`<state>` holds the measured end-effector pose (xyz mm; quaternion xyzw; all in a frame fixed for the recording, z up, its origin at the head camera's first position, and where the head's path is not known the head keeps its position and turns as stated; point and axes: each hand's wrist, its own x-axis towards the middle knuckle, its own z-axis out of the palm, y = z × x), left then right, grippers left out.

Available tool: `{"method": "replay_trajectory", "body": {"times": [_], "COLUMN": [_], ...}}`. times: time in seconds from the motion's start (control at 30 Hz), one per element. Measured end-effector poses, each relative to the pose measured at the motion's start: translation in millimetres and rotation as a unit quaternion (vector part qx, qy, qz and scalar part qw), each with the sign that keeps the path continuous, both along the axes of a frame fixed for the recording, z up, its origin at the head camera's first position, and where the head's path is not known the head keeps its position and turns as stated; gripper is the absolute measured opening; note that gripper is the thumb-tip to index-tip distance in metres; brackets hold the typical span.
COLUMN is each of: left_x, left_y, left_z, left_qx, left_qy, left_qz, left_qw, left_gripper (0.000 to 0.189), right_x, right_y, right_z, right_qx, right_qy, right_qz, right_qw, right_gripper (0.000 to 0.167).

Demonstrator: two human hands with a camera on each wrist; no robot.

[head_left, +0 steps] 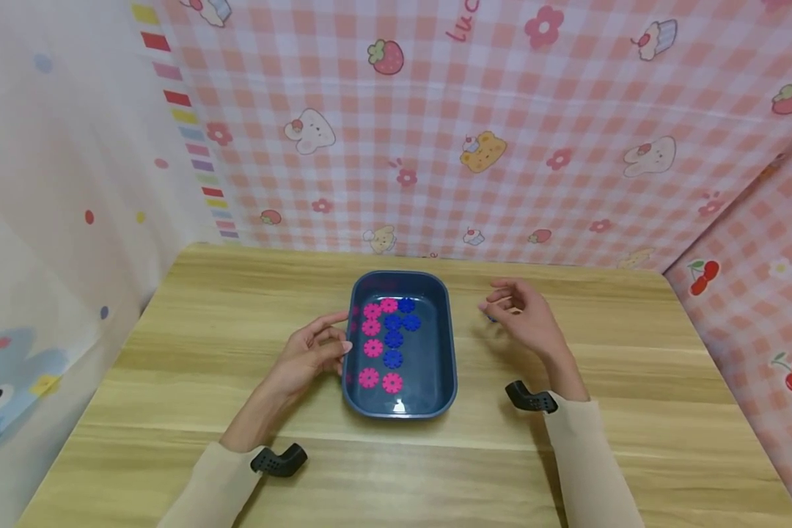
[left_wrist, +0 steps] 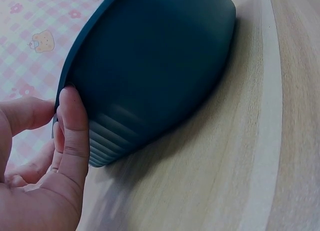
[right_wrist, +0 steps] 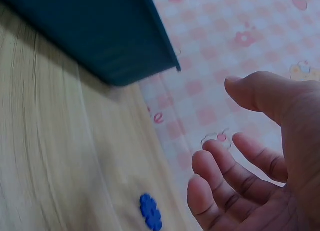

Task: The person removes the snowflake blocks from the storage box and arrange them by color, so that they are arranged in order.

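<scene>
A dark blue rectangular tray (head_left: 429, 374) stands on the wooden table. Inside it, pink flower-shaped discs (head_left: 372, 347) lie mostly along the left side, with several blue flower-shaped discs (head_left: 393, 359) beside them. My left hand (head_left: 308, 356) pinches the tray's left rim, its thumb at the rim and fingers against the outer wall. To the right of the tray, my right hand (head_left: 524, 315) hovers with loosely bent fingers and nothing between them. A single blue disc (right_wrist: 151, 212) lies on the table by the right hand, mostly hidden behind it in the head view.
The wooden table (head_left: 237, 293) runs back to a pink checked cloth (head_left: 429, 132) with cartoon prints. Another checked cloth hangs at the right, and a pale printed cloth (head_left: 72, 147) at the left. A black wrist mount (head_left: 531, 400) projects from each sleeve.
</scene>
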<state>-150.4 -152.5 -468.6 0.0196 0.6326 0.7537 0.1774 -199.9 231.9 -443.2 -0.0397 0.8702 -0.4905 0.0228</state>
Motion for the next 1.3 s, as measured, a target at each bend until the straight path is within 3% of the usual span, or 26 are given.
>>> {"method": "replay_trajectory", "body": {"times": [0.37, 0.53, 0.8, 1.0, 1.3], "left_x": [0.0, 0.5, 0.2, 0.1, -0.6], "left_y": [-0.4, -0.9, -0.5, -0.4, -1.7], "left_z": [-0.8, -1.3, -1.7, -2.3, -2.2], "left_qx": [0.0, 0.003, 0.004, 0.004, 0.0], "left_qy": [-0.002, -0.001, 0.002, 0.0, 0.005], "left_qz": [0.003, 0.003, 0.001, 0.006, 0.004], "left_qw": [1.0, 1.0, 1.0, 1.0, 1.0], "left_gripper": [0.062, 0.061, 0.062, 0.061, 0.062], "right_x": [5.6, 4.5, -1.9, -12.4, -24.1], "right_y": [-30.5, -46.4, -62.2, -73.0, -86.2], "right_z": [13.8, 20.2, 25.6, 24.8, 23.6], "right_qx": [-0.04, -0.03, 0.029, 0.094, 0.143], "right_qy": [0.036, 0.042, 0.061, 0.072, 0.063], "right_qz": [0.05, 0.076, 0.131, 0.173, 0.231], "right_qw": [0.9973, 0.9958, 0.9891, 0.9779, 0.9604], "right_gripper": [0.049, 0.053, 0.06, 0.058, 0.063]}}
